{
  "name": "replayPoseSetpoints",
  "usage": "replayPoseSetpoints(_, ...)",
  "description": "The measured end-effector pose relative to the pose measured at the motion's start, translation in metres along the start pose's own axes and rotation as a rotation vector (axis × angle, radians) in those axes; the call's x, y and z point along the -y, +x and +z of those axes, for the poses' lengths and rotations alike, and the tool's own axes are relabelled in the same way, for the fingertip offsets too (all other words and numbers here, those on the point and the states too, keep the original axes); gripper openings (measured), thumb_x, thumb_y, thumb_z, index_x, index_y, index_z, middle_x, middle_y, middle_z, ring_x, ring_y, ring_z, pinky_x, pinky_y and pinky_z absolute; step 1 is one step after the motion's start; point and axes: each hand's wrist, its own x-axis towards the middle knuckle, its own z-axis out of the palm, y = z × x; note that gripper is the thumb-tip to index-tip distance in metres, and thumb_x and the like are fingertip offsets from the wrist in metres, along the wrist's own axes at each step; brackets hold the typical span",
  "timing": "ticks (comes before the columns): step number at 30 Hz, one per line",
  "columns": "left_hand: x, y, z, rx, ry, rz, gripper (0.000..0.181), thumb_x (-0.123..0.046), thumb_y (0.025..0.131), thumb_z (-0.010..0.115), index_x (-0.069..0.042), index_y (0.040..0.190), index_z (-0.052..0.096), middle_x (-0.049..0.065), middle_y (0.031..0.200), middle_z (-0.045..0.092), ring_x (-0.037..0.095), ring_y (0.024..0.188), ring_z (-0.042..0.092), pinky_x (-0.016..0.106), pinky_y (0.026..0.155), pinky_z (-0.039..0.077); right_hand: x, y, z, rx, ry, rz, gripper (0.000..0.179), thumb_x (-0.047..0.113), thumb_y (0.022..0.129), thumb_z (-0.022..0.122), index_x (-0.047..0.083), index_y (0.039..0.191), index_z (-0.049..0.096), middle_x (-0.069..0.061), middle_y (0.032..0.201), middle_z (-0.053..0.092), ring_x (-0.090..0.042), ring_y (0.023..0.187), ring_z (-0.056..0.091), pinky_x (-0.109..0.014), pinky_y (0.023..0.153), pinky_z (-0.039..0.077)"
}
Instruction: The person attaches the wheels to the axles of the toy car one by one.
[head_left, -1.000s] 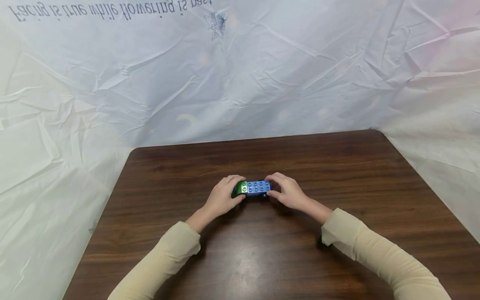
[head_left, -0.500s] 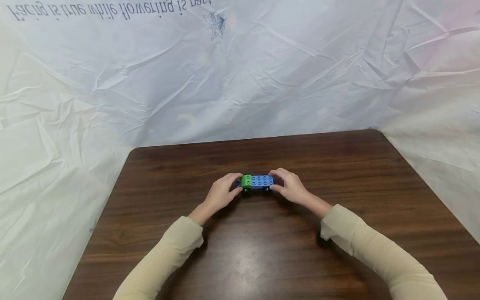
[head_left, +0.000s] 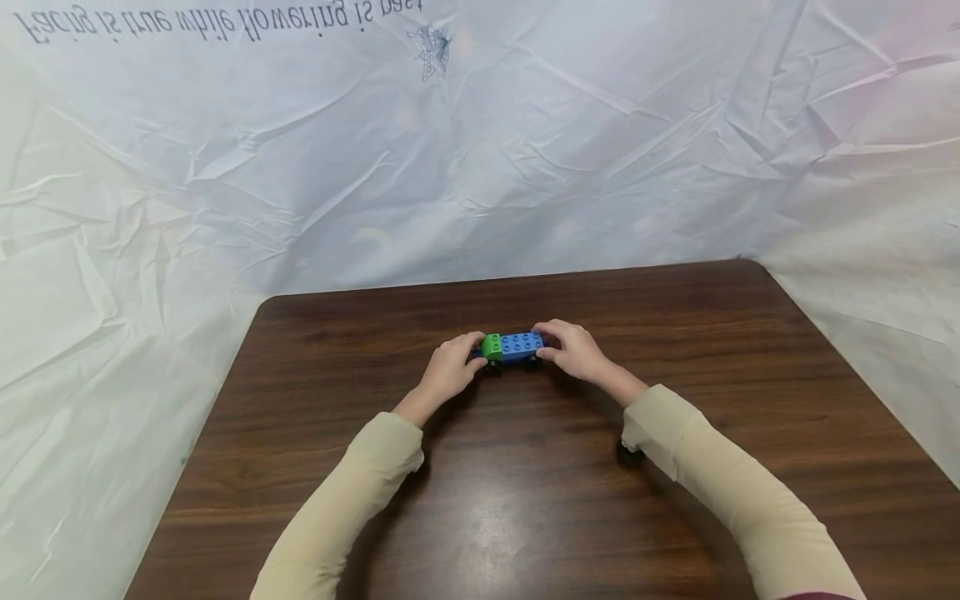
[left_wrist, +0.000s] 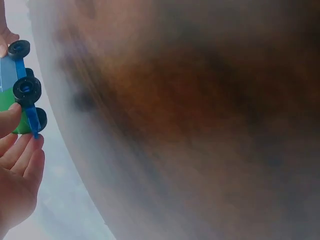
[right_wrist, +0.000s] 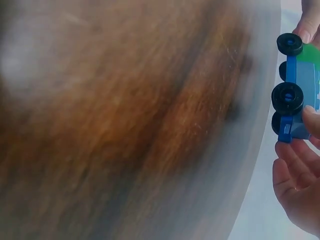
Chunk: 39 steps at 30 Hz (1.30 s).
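A toy truck (head_left: pixel 521 343) built of green and blue studded bricks is held between both hands, lengthwise from left to right. My left hand (head_left: pixel 448 367) pinches its green front end with thumb and fingers. At the blue rear end, my right hand (head_left: pixel 576 350) grips with thumb in front and fingers behind. Black wheels (left_wrist: pixel 27 90) on a blue chassis show in the left wrist view, with the left thumb on the green brick. In the right wrist view the truck's wheels (right_wrist: pixel 287 99) hang above the tabletop, and the fingers lie at the chassis end.
The brown wood-grain table (head_left: pixel 495 467) reaches under both forearms. Behind it and along its sides hangs a creased pale sheet (head_left: pixel 450 167) with printed lettering and a butterfly. A dark band (head_left: pixel 630 450) shows below the right cuff.
Both hands have moved the toy truck farther away toward the table's back edge. It first shifted right, then slightly left. The left fingers have slid off toward the green end's tip.
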Motion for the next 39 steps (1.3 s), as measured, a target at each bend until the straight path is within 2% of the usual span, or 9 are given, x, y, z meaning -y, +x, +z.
replayPoseSetpoints(7,0.007,0.008,0.003,0.01,0.009,-0.033,0.039,-0.02,0.084,0.059,-0.012,0.121,0.05,0.006,0.116,0.058,0.019,0.106,0.054,0.035,0.087,0.045,-0.006,0.009,0.006,0.028,0.042,0.074,0.038,0.01,0.082,0.061,0.002,0.119,0.053,-0.015,0.114,0.056,-0.027,0.098,0.054,-0.042,0.082,0.045)
replayPoseSetpoints(17,0.011,0.008,0.004,0.04,0.011,-0.069,0.04,-0.021,0.085,0.059,-0.013,0.123,0.049,0.006,0.118,0.057,0.02,0.108,0.053,0.036,0.088,0.044,-0.008,0.014,0.01,0.072,0.06,0.125,0.039,0.009,0.081,0.062,0.003,0.119,0.053,-0.016,0.118,0.055,-0.027,0.101,0.054,-0.041,0.084,0.045)
replayPoseSetpoints(31,0.01,0.009,0.002,0.067,-0.019,-0.09,0.041,-0.021,0.084,0.059,-0.013,0.123,0.048,0.007,0.12,0.056,0.02,0.109,0.053,0.036,0.089,0.043,-0.007,0.016,0.009,0.106,0.059,0.144,0.04,0.01,0.082,0.06,0.004,0.121,0.051,-0.016,0.12,0.053,-0.027,0.103,0.053,-0.041,0.083,0.045)
replayPoseSetpoints(39,0.015,0.007,0.0,0.069,-0.033,-0.078,0.044,-0.025,0.084,0.059,-0.014,0.125,0.047,0.006,0.122,0.054,0.02,0.11,0.052,0.038,0.09,0.042,-0.008,0.014,0.005,0.094,0.094,0.128,0.045,0.012,0.081,0.062,0.003,0.123,0.049,-0.015,0.113,0.056,-0.025,0.094,0.055,-0.037,0.075,0.047)
